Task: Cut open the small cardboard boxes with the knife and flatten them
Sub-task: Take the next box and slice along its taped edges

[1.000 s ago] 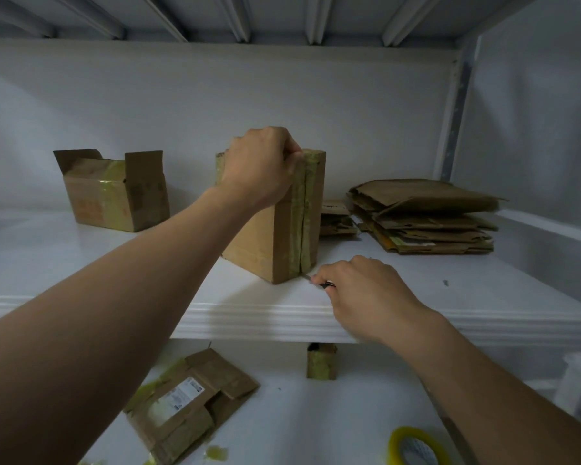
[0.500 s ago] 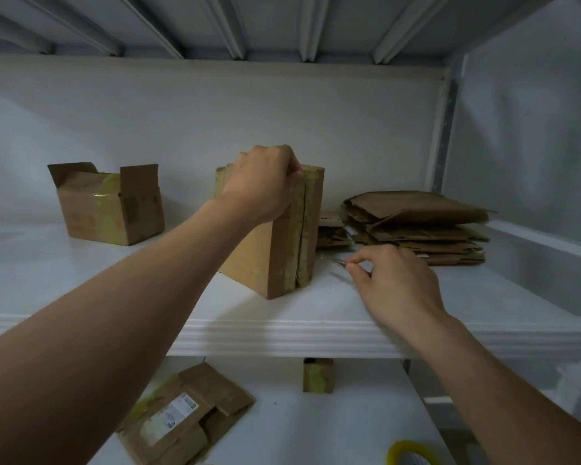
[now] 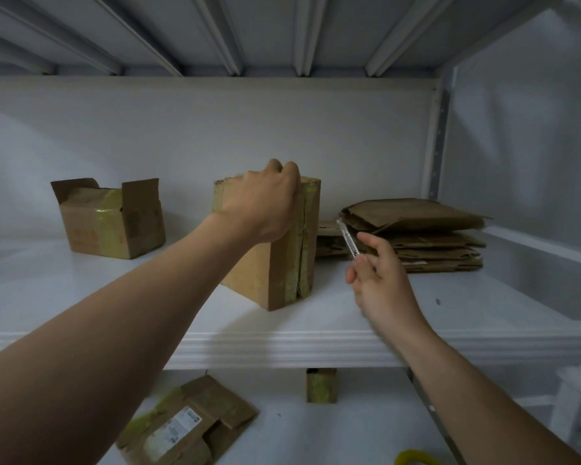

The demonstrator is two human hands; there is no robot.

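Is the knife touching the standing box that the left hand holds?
Apart. The head view shows the knife, pinched by the right hand, to the right of the standing box, with a clear gap between them.

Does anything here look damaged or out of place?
The upright brown cardboard box under the left hand has its taped seam split open. A flattened brown box with a white label lies askew on the lower shelf.
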